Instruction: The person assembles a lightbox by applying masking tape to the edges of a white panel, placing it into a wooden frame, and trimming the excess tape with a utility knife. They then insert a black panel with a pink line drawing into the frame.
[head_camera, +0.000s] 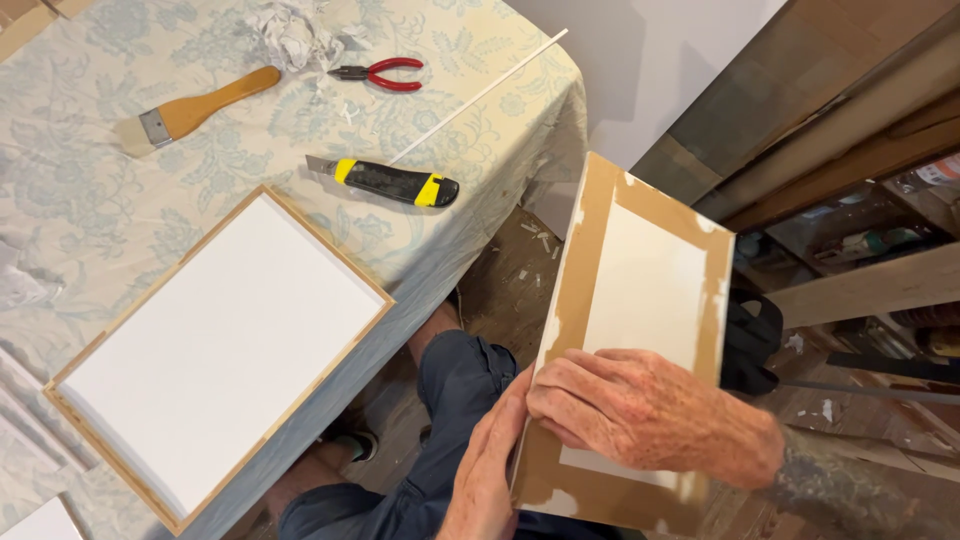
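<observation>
Off the worktop (480, 150) edge, over the lap, the right hand (640, 410) lies flat on a brown-taped panel (640, 290) while the left hand (490, 460) presses its near edge; it looks light, stiff, best held by its edges.

On the floral tablecloth (90, 210) there's a wood-framed white panel (215, 350), a yellow-and-black utility knife (385, 181), red pliers (385, 73), a wooden-handled brush (195, 110), crumpled paper (290, 35) and a thin white rod (480, 95).
</observation>
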